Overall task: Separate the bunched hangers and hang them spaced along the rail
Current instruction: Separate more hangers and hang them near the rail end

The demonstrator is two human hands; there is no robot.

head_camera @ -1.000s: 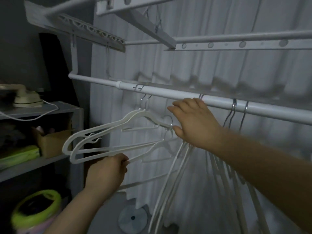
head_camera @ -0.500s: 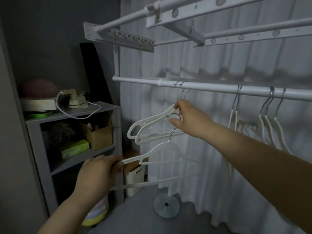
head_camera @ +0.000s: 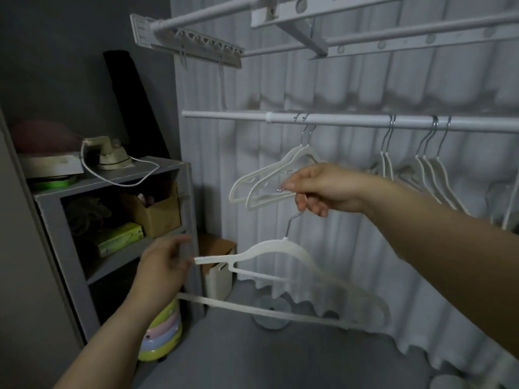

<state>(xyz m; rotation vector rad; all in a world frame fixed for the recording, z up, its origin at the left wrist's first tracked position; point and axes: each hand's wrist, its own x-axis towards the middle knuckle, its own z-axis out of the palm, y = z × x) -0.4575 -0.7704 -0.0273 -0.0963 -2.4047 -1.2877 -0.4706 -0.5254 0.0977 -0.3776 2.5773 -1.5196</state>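
Half a second ago the loose white hanger [head_camera: 280, 249] sat up against the pair of hangers [head_camera: 269, 175] at the rail's left; now I see it lowered clear of them, off the rail [head_camera: 351, 121] altogether. My right hand [head_camera: 323, 189] pinches its wire hook between thumb and forefinger; my left hand [head_camera: 165, 265] is curled round its near shoulder end, steadying it. So one hanger is separated and, I judge, ready to go back up in the bare stretch of rail right of that pair. Count: one hanger held; seven on the rail as I read them: the left pair, a second pair [head_camera: 386, 161], then three together [head_camera: 432, 169]; the far right edge is unclear.
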